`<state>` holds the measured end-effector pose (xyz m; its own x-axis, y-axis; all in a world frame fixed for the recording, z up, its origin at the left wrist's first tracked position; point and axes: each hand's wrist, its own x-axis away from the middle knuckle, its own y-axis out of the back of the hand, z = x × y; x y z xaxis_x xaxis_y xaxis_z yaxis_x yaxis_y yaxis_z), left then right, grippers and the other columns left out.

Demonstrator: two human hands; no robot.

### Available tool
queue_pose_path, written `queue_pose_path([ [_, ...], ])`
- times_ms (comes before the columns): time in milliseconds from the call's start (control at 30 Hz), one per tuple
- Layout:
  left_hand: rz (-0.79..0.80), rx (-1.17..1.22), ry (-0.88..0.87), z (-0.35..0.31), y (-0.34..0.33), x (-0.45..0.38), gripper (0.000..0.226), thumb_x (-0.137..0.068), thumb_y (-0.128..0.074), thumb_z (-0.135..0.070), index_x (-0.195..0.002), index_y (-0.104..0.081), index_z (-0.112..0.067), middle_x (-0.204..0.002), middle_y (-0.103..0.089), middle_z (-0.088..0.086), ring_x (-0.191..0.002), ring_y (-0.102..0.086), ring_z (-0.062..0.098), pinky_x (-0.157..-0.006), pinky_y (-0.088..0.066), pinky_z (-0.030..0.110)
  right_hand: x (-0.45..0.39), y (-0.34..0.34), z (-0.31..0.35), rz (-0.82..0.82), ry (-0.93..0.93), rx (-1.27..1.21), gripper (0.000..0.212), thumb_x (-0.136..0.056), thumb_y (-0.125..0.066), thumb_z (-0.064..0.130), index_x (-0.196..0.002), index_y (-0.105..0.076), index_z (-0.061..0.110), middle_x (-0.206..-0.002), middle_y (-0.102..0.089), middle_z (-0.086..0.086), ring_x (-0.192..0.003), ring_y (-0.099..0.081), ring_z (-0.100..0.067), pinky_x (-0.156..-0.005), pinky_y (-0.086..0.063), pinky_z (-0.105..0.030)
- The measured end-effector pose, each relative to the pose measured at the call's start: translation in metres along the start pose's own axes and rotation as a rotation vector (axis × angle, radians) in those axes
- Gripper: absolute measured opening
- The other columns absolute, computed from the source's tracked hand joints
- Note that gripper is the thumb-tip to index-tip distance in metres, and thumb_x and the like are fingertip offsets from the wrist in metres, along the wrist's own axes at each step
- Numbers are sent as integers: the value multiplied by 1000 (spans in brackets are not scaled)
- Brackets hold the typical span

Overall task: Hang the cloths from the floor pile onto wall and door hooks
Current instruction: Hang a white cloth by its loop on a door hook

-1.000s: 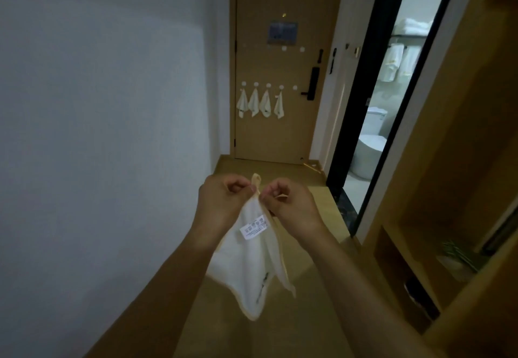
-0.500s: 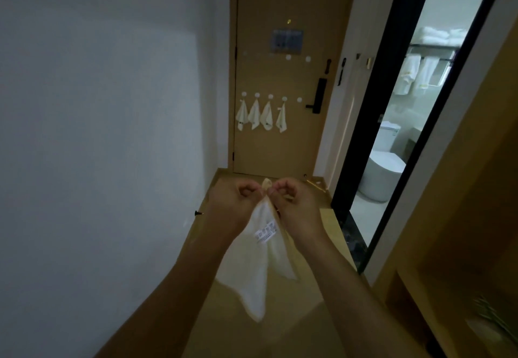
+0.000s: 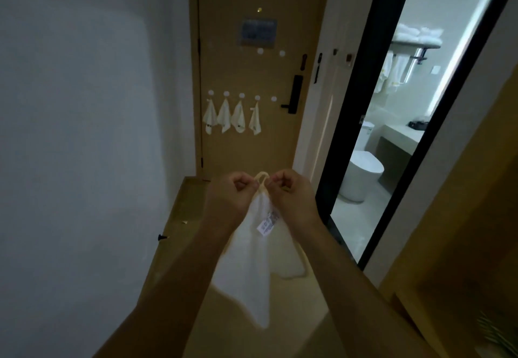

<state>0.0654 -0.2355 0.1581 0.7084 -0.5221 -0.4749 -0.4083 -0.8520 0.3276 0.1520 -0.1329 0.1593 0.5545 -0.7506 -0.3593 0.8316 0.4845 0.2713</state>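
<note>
We hold a white cloth out in front of us in the corridor, its care label printed with lines too small to read. Our left hand and right hand sit close together, each pinching one side of the cream hanging loop at the top corner. The cloth hangs limp below, cream-edged, over the tan floor. Ahead, four white cloths hang on the door from round hooks; the notice above them is unreadable.
</note>
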Motion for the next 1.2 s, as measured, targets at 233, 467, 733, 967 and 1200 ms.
queue_pose_path([
  [233,66,-25,18,55,-16,-111,13,-90,-68,-21,-94,-74,-11,-79,-69,-4,-67,-60,-4,-58,-43,3,-110,-52,-32,-55,-3,105,19,-87,-67,17,-71,-59,24,-74,-64,3,-72,-61,-13,-68,-51,-34],
  [467,124,2,52,109,-49,-204,13,-89,-68,-21,-93,-75,-11,-80,-72,-3,-70,-65,1,-61,-50,11,-203,-87,-76,-88,-6,96,24,-86,-68,19,-68,-58,31,-69,-61,11,-65,-58,-2,-60,-48,-23],
  [733,125,-20,54,162,-104,-317,6,-88,-70,-21,-87,-74,-17,-76,-67,-12,-70,-59,-12,-58,-43,3,-327,-110,-128,-34,62,150,15,-88,-66,18,-74,-61,22,-73,-63,8,-70,-60,-7,-61,-44,-18],
  [967,90,-50,62,195,-159,-429,11,-87,-70,-23,-91,-74,-14,-83,-70,-5,-78,-64,3,-68,-48,12,-458,-116,-168,37,100,110,9,-89,-65,22,-80,-65,21,-74,-64,10,-68,-60,-4,-58,-42,-17],
  [1200,76,-1,126,232,-226,-523,16,-89,-68,-22,-100,-73,-12,-92,-70,-3,-86,-63,3,-76,-49,17,-570,-115,-212,68,72,154,8,-89,-66,22,-88,-69,15,-76,-66,5,-70,-62,-9,-60,-47,-24],
])
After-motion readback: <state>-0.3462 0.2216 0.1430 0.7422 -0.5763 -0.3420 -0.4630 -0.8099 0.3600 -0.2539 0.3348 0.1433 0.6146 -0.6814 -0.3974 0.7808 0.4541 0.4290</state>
